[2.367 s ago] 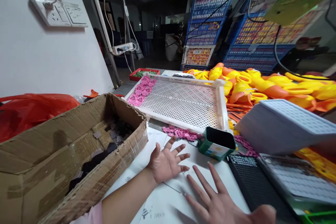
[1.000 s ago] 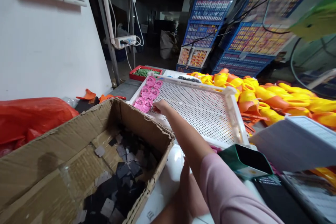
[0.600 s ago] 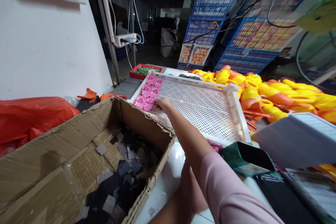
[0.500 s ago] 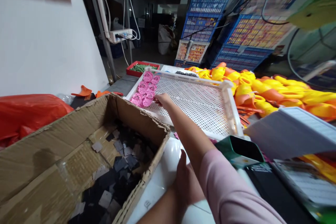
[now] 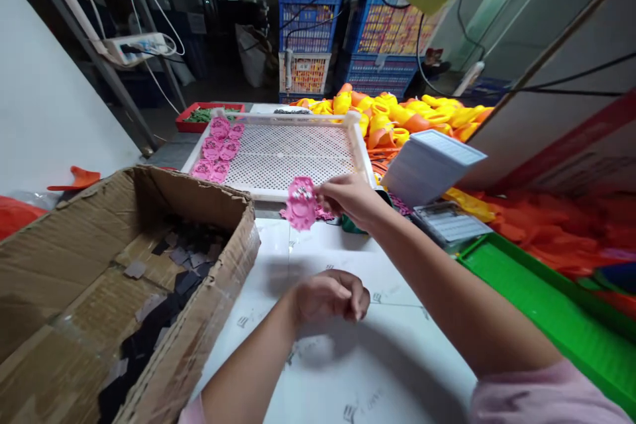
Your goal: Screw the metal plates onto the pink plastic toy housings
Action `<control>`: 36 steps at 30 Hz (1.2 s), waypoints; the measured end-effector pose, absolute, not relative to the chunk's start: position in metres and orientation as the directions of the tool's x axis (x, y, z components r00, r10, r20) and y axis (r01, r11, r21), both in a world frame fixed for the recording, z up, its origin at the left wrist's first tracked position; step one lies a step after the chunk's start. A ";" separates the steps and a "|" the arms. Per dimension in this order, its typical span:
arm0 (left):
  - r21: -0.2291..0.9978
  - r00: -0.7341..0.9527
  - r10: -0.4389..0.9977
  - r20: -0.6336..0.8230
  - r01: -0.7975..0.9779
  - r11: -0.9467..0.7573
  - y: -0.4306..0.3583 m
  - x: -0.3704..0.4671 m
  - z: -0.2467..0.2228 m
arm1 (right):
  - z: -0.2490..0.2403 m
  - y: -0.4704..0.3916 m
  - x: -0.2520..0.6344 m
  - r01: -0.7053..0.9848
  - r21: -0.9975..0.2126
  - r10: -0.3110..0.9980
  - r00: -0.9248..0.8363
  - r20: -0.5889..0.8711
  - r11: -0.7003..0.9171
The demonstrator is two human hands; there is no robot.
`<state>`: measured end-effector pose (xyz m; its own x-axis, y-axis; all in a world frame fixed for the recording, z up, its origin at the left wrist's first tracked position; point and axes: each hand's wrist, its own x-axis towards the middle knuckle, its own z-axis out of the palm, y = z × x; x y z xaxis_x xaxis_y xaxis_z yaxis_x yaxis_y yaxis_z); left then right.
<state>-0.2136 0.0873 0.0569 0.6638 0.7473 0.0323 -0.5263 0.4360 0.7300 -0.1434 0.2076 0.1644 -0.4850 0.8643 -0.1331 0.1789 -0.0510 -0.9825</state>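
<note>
My right hand (image 5: pixel 342 199) pinches the edge of a pink flower-shaped piece (image 5: pixel 301 204) with small dark markings, held up in front of the tray's near edge. Other pink pieces (image 5: pixel 218 148) lie in two columns along the left side of the white perforated tray (image 5: pixel 298 154). My left hand (image 5: pixel 330 295) hovers over the white work surface (image 5: pixel 397 358), its fingers curled in and nothing visible in them. More pink pieces (image 5: pixel 325 213) lie behind the held one, partly hidden by it and by my right hand.
A cardboard box (image 5: pixel 74 238) with dark square pieces stands at the left. Yellow and orange pieces (image 5: pixel 392 112) are heaped behind the tray. A green tray (image 5: pixel 546 305) lies at the right, near a tilted white box (image 5: pixel 427 165). A red tray (image 5: pixel 181 120) sits at the far left.
My right hand has come back from the tray's pink pieces toward me and right, now with a pink piece in it. My left hand's fingers have curled, and the view has swung right.
</note>
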 end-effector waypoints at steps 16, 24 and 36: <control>0.745 -0.075 0.994 -0.075 0.659 0.106 0.116 -0.226 0.076 | 0.067 0.146 0.000 0.497 -0.815 0.720 -0.444 -0.533 -0.297; 0.223 -0.253 0.968 0.011 0.944 0.244 0.134 -0.211 0.060 | 0.062 0.141 0.010 0.544 -0.823 0.721 -0.505 -0.475 -0.162; -0.005 -0.095 0.994 0.061 0.995 0.096 0.167 -0.204 0.066 | 0.060 0.144 0.013 0.556 -0.818 0.671 -0.553 -0.494 -0.144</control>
<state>-0.2038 0.1670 0.0656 -0.0953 0.9936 0.0610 0.9954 0.0958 -0.0045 0.0133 0.1443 0.0598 -0.5528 0.6712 -0.4939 0.5563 -0.1442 -0.8184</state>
